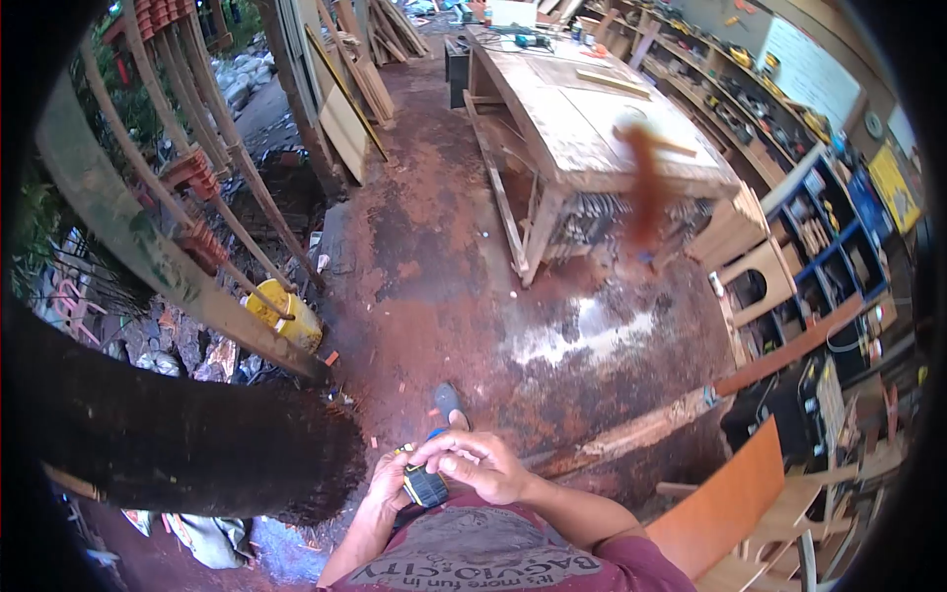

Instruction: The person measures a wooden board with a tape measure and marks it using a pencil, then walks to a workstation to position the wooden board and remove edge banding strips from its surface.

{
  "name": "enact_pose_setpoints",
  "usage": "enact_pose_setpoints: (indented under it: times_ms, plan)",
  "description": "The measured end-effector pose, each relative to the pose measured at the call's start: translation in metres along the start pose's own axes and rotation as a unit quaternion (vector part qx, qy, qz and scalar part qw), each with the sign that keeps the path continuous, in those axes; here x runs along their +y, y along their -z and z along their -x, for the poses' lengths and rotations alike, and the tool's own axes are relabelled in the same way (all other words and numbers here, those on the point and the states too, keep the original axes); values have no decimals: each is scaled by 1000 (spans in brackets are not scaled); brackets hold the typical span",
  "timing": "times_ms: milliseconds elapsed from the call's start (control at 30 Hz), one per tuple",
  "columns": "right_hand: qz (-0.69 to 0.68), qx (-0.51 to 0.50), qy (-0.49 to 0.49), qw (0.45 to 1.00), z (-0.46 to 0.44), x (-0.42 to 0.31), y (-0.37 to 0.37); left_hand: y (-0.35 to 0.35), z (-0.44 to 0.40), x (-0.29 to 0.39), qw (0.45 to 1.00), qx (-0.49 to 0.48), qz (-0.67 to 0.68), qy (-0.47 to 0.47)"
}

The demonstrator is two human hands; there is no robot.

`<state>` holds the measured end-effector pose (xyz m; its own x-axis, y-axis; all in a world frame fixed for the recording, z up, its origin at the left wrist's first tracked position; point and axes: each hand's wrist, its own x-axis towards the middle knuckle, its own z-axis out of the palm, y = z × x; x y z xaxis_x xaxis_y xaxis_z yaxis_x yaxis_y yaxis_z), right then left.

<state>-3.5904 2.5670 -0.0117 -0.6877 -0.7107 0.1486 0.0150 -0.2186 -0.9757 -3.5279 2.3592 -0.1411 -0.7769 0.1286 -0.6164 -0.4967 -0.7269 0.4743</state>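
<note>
Close to my body, low in the head view, I hold a black and yellow cordless power tool [426, 487]. A ribbed black block like a battery pack faces up; its exact kind is hard to tell. My left hand [385, 485] is closed around its left side. Over its upper end my right hand [483, 468] reaches across with bent fingers, closed at the tool; the fingertips are partly hidden. A small blue part [435, 433] shows just beyond the fingers. Past the hands, a grey shoe [447, 399] is on the reddish floor.
A large wooden workbench [552, 109] stands ahead, with tools at its far end. Left are a yellow bucket [296, 318], clamps on long bars [202, 178] and a dark, thick log-like piece [187, 434]. Shelves [838, 227] and an orange-brown board [710, 503] are right.
</note>
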Motion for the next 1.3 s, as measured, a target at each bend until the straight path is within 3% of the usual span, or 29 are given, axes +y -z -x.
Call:
enact_pose_setpoints:
  times_ms: [100, 200, 233, 300, 400, 567, 667, 867, 1067, 1200, 1300]
  plan:
    - [-139, 8, -23, 990, -84, -28, 69, -22, -93, 49, 996, -65, 65, 19]
    - [-216, 37, 56, 974, -176, -124, 109, -89, -151, 136, 997, -75, -27, 24]
    - [-190, 55, 127, 972, -195, -144, 117, -109, -170, 166, 995, -80, -14, 59]
    - [-171, 8, 228, 958, -234, -177, 136, -161, -192, 227, 996, -45, -61, 52]
    - [-187, -96, 288, 934, -311, -203, 174, -205, -254, 292, 991, -71, -101, 54]
    - [-233, -173, 299, 909, -441, -198, 262, -249, -394, 371, 979, -126, -151, 49]
    - [-251, -175, 295, 905, -519, -195, 336, -276, -481, 426, 984, -129, -107, 52]
    - [-301, -233, 271, 884, -697, -213, 476, -322, -586, 554, 999, -13, -40, -6]
    - [-331, -301, 197, 872, -869, -214, 572, -319, -684, 644, 991, 62, 73, -90]
    - [-268, -319, 279, 865, -1006, -167, 647, -322, -792, 719, 986, 63, 123, -99]
    - [-213, -244, 290, 900, -1113, -148, 732, -345, -884, 806, 989, 70, 89, -97]
